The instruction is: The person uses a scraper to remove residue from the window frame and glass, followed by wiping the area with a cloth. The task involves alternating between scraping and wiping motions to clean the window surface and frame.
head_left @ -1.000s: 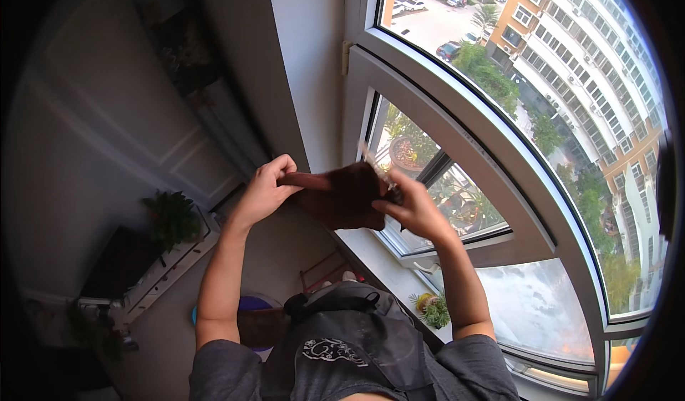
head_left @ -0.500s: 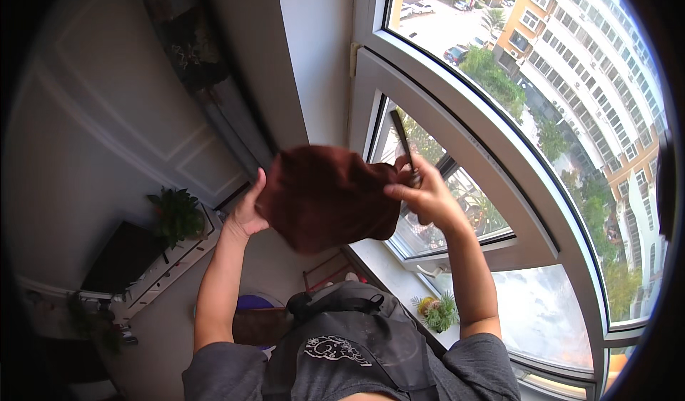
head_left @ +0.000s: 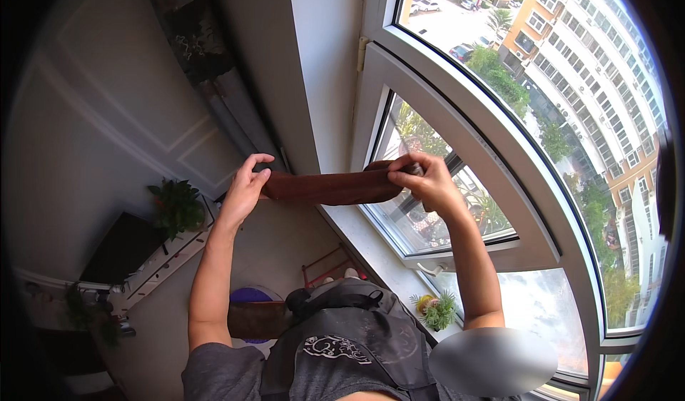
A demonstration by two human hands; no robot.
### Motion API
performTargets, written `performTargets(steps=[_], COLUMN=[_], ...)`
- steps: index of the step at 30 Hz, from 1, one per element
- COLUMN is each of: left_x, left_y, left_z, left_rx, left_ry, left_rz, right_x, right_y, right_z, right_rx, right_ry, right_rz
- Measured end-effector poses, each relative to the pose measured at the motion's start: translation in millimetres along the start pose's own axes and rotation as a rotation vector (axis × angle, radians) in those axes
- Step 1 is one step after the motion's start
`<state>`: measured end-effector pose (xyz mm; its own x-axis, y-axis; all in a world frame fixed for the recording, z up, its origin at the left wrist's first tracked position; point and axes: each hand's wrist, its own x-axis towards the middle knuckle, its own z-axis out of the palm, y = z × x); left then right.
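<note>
A brown cloth [head_left: 332,188] is stretched sideways between my hands in front of the window, drawn into a narrow folded band. My left hand [head_left: 244,193] pinches its left end between thumb and fingers. At the other end, my right hand [head_left: 430,185] grips the cloth with thumb and fingertips. Something dark and small shows among the right fingers; its shape is mostly hidden there. Behind the right hand is the inner window sash [head_left: 471,133], with a white handle [head_left: 431,268] lower down.
A potted plant [head_left: 437,311] stands on the white sill [head_left: 364,237]. Below left are a leafy plant [head_left: 177,205] and a dark television [head_left: 123,247] on a white cabinet [head_left: 168,265]. A purple round thing [head_left: 253,295] and a red frame [head_left: 321,264] are near the floor.
The cloth has gone from hanging broad and loose to a taut, narrow band. My left hand has risen slightly. The dark thin tool that stuck up from my right hand no longer shows clearly.
</note>
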<state>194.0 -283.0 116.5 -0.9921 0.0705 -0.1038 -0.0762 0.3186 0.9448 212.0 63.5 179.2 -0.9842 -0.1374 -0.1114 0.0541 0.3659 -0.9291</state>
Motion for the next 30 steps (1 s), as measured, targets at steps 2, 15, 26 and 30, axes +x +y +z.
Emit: performTargets(steps=[2, 15, 26, 30], left_x=[2.4, 9.7, -2.8, -7.7], left_y=[14.5, 35.2, 60.4, 59.2], left_z=[6.4, 0.9, -18.3, -17.1], left_rx=[-0.084, -0.267, -0.263, -0.158], left_ry=[0.030, 0.064, -0.168, -0.191], left_rz=[0.056, 0.184, 0.112, 0.071], right_x=[11.0, -15.2, -16.9, -2.3], right_y=[41.0, -1.3, -19.2, 15.0], right_z=[2.3, -2.5, -14.2, -13.8], right_rx=[-0.022, 0.104, 0.147, -0.176], right_ry=[-0.052, -0.104, 0.045, 0.068], right_rz=[-0.243, 0.048, 0.082, -0.173])
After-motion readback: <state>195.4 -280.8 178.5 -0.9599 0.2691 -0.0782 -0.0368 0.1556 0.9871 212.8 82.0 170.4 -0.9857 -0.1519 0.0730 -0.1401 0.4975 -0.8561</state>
